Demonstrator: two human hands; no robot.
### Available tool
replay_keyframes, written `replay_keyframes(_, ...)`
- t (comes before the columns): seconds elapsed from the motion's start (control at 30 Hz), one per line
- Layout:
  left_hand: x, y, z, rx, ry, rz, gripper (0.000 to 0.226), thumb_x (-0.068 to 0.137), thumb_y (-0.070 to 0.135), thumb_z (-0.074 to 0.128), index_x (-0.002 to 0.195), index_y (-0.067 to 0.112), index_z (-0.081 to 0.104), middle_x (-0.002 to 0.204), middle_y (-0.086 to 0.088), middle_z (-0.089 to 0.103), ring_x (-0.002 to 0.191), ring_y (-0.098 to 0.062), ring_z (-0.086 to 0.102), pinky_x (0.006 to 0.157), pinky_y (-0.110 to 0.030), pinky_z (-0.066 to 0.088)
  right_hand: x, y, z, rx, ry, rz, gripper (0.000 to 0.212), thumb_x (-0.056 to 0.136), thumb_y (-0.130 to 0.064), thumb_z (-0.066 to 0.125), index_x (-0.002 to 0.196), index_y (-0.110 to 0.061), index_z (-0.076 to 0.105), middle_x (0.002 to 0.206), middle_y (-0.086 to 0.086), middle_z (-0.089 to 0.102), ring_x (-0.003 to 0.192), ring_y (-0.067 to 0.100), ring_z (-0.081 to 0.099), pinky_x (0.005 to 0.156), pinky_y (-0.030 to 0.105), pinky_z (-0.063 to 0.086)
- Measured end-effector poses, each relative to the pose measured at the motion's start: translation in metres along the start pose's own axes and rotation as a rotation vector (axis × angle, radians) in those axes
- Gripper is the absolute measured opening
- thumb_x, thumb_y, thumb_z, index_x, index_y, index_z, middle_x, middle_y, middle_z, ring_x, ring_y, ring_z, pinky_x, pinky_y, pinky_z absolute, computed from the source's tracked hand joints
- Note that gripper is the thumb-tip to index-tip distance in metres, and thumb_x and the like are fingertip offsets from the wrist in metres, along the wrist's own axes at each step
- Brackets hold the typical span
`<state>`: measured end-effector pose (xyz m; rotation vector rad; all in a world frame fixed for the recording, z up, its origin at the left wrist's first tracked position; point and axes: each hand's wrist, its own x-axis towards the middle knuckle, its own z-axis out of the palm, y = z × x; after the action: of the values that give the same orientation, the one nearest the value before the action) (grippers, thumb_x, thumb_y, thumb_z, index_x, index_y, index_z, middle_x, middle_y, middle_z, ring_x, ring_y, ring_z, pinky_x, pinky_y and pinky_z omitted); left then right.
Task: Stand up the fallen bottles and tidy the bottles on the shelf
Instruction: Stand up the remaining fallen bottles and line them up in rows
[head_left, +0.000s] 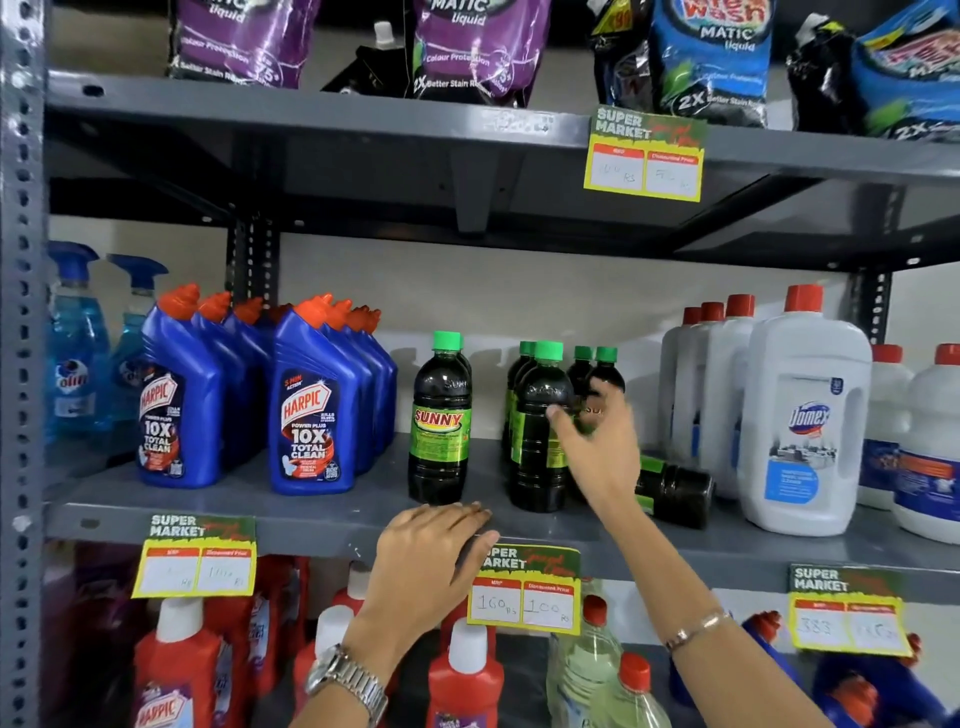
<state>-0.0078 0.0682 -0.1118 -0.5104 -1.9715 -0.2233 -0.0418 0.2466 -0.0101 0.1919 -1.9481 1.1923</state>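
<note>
Several dark Sunny bottles with green caps stand mid-shelf: one alone (440, 421), and a cluster (537, 431) to its right. My right hand (597, 441) reaches into the cluster. Its thumb and fingers curl around an upright dark bottle (605, 371) at the back right of the cluster. Just right of my wrist, another dark bottle (675, 491) lies on its side, its base toward the front. My left hand (436, 556) rests flat, palm down, on the front edge of the grey shelf (311, 512), holding nothing.
Blue Harpic bottles (311, 405) stand in rows at left, with blue spray bottles (78, 353) beyond. White Domex jugs (800, 415) crowd the right, close to the fallen bottle. Price tags (524, 592) hang on the shelf edge. Detergent pouches sit above and red bottles below.
</note>
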Motion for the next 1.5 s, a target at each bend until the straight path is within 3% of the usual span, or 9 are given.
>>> replay_keyframes(0.13, 0.001, 0.0, 0.0, -0.003, -0.013, -0.008, 0.043, 0.094, 0.046, 0.034, 0.097, 0.027, 0.073, 0.098, 0.013, 0.072, 0.089, -0.004, 0.066, 0.077, -0.023, 0.047, 0.041, -0.017, -0.009, 0.281, -0.259, 0.174, 0.067, 0.079, -0.023, 0.068, 0.138, -0.013, 0.038, 0.132, 0.009, 0.052, 0.117, 0.023, 0.052, 0.094, 0.035, 0.043)
replay_keyframes(0.27, 0.0, 0.0, -0.002, -0.003, -0.026, 0.004, 0.054, 0.097, 0.05, 0.023, 0.098, 0.027, 0.072, 0.098, 0.013, 0.071, 0.09, -0.003, 0.066, 0.077, -0.023, 0.048, 0.053, -0.016, -0.018, 0.239, -0.465, 0.202, 0.055, 0.077, -0.011, 0.068, 0.129, -0.012, 0.049, 0.113, 0.005, 0.057, 0.094, 0.013, 0.057, 0.073, 0.025, 0.045)
replay_keyframes(0.5, 0.001, 0.002, -0.005, -0.005, -0.039, -0.009, 0.061, 0.097, 0.052, 0.017, 0.098, 0.027, 0.073, 0.099, 0.013, 0.072, 0.091, -0.005, 0.067, 0.079, -0.025, 0.049, 0.063, -0.021, -0.021, -0.111, -0.387, 0.095, 0.066, 0.058, -0.043, 0.083, 0.104, -0.013, 0.047, 0.094, -0.003, 0.053, 0.096, 0.019, 0.054, 0.089, 0.038, 0.048)
replay_keyframes(0.63, 0.001, 0.001, -0.006, -0.009, -0.044, -0.009, 0.06, 0.096, 0.052, 0.018, 0.098, 0.027, 0.073, 0.099, 0.013, 0.072, 0.091, -0.004, 0.067, 0.079, -0.024, 0.049, 0.06, -0.024, -0.019, 0.139, -0.413, 0.169, 0.059, 0.076, -0.031, 0.071, 0.123, -0.011, 0.043, 0.121, 0.008, 0.055, 0.107, 0.021, 0.053, 0.093, 0.032, 0.043)
replay_keyframes(0.77, 0.001, 0.001, -0.006, -0.005, -0.057, -0.012, 0.061, 0.097, 0.052, 0.017, 0.1, 0.027, 0.072, 0.1, 0.013, 0.071, 0.092, -0.003, 0.066, 0.08, -0.024, 0.049, 0.058, -0.026, -0.017, 0.178, -0.443, 0.135, 0.054, 0.08, -0.009, 0.062, 0.13, -0.011, 0.042, 0.121, 0.008, 0.055, 0.104, 0.018, 0.05, 0.087, 0.027, 0.037)
replay_keyframes(1.07, 0.0, 0.0, -0.005, 0.001, -0.057, -0.017, 0.06, 0.096, 0.053, 0.018, 0.1, 0.028, 0.072, 0.1, 0.013, 0.071, 0.093, -0.003, 0.066, 0.081, -0.025, 0.049, 0.061, -0.02, -0.02, 0.065, -0.41, 0.09, 0.075, 0.071, -0.038, 0.075, 0.131, -0.009, 0.042, 0.118, 0.003, 0.052, 0.108, 0.018, 0.05, 0.091, 0.028, 0.041)
replay_keyframes(1.2, 0.0, -0.001, -0.003, -0.004, -0.059, -0.009, 0.056, 0.096, 0.052, 0.021, 0.102, 0.028, 0.071, 0.101, 0.013, 0.071, 0.093, -0.003, 0.065, 0.079, -0.024, 0.048, 0.057, -0.021, -0.023, 0.271, -0.519, 0.205, 0.037, 0.084, -0.015, 0.058, 0.121, -0.011, 0.052, 0.109, 0.003, 0.057, 0.102, 0.016, 0.048, 0.091, 0.036, 0.043)
replay_keyframes(1.27, 0.0, -0.002, -0.002, -0.004, -0.054, -0.007, 0.056, 0.096, 0.051, 0.021, 0.101, 0.028, 0.072, 0.1, 0.013, 0.071, 0.092, -0.003, 0.066, 0.079, -0.024, 0.049, 0.058, -0.019, -0.024, 0.243, -0.545, 0.184, 0.023, 0.083, -0.014, 0.061, 0.105, -0.016, 0.057, 0.101, 0.002, 0.061, 0.098, 0.019, 0.054, 0.077, 0.031, 0.046)
replay_keyframes(1.5, 0.0, -0.001, -0.003, -0.006, -0.049, -0.007, 0.057, 0.096, 0.052, 0.021, 0.101, 0.028, 0.072, 0.101, 0.014, 0.071, 0.093, -0.002, 0.065, 0.079, -0.023, 0.048, 0.061, -0.019, -0.021, 0.102, -0.501, 0.12, 0.068, 0.073, -0.037, 0.073, 0.129, -0.012, 0.042, 0.112, 0.001, 0.048, 0.105, 0.019, 0.049, 0.085, 0.029, 0.043)
